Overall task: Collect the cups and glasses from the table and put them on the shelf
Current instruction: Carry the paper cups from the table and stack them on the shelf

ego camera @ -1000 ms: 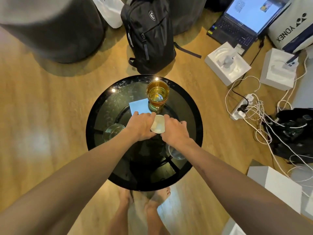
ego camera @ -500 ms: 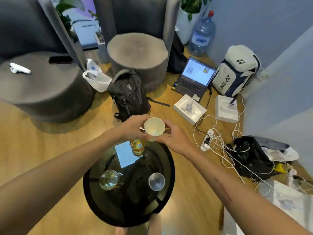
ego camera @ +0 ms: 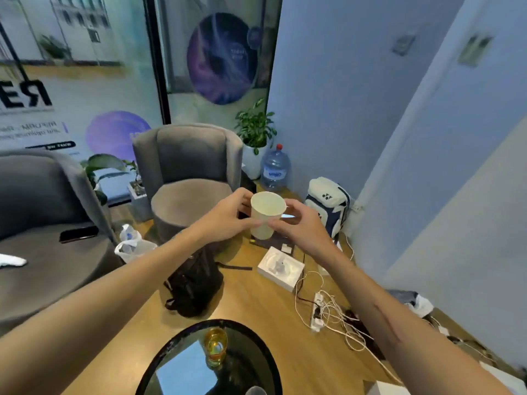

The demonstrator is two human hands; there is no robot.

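Head view: white paper cup (ego camera: 266, 215) held in the air between both hands, well above the floor and clear of the round black table (ego camera: 258, 342). Left hand (ego camera: 225, 216) has thumb and fingers curled round the cup's left side; right hand (ego camera: 299, 223) pinches its right side, fingers curled behind. Cup tilts slightly, mouth toward the camera. On the table near its far edge: amber glass (ego camera: 216, 350) with liquid, beside a pale blue paper (ego camera: 185, 366). Open wooden floor (ego camera: 268, 306) between table edge and white box (ego camera: 281, 267). Black backpack (ego camera: 194, 283) stands just beyond the table; tangled cables (ego camera: 333, 312) lie to the right. Grey armchair (ego camera: 188, 172) sits behind the hands.
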